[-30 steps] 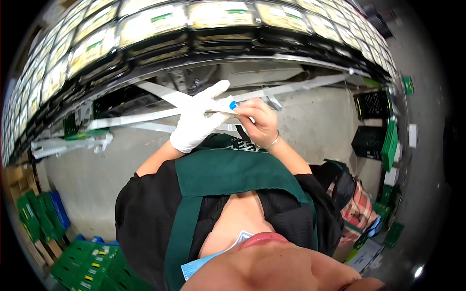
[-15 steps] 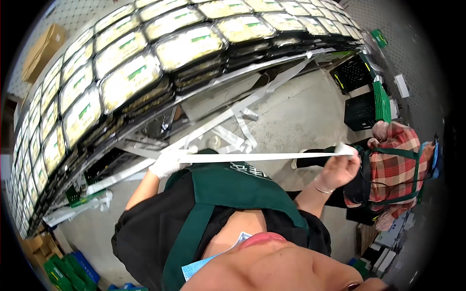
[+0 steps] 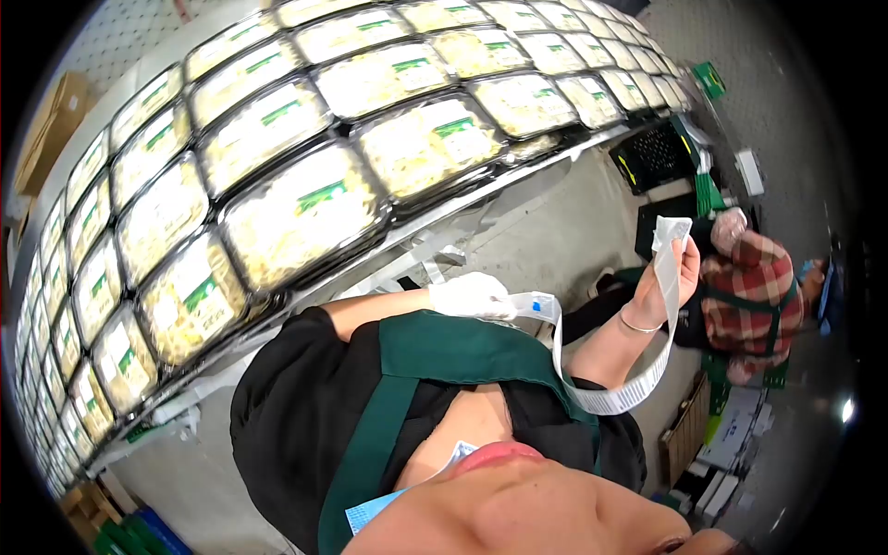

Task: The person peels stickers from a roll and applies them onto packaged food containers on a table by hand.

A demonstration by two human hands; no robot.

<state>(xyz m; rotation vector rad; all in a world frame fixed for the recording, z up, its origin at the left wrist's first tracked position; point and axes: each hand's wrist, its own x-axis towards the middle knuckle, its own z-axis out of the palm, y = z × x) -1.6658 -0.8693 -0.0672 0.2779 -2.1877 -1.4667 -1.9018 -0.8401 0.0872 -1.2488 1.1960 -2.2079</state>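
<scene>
A long white strip of printed labels [image 3: 618, 400] hangs in a loose loop between my hands, in front of my green apron [image 3: 444, 342]. My left hand [image 3: 470, 296], in a white glove, closes on one end of the strip near my chest. A small blue mark shows on the strip close to that hand. My bare right hand [image 3: 671, 282], with a bracelet at the wrist, pinches the other end higher up on the right. Black food trays [image 3: 305, 208] with clear lids and green-and-white labels stand in rows before me, beyond my left forearm.
A person in a red checked shirt [image 3: 745, 277] is close on my right. Behind my right hand are black crates [image 3: 652, 157]. A cardboard box [image 3: 55, 129] stands at the far left. White strips [image 3: 430, 259] hang below the tray edge.
The strip was taut and now sags in a loop with its print showing. My left hand has moved right, my right hand up. The view has shifted, bringing the trays closer.
</scene>
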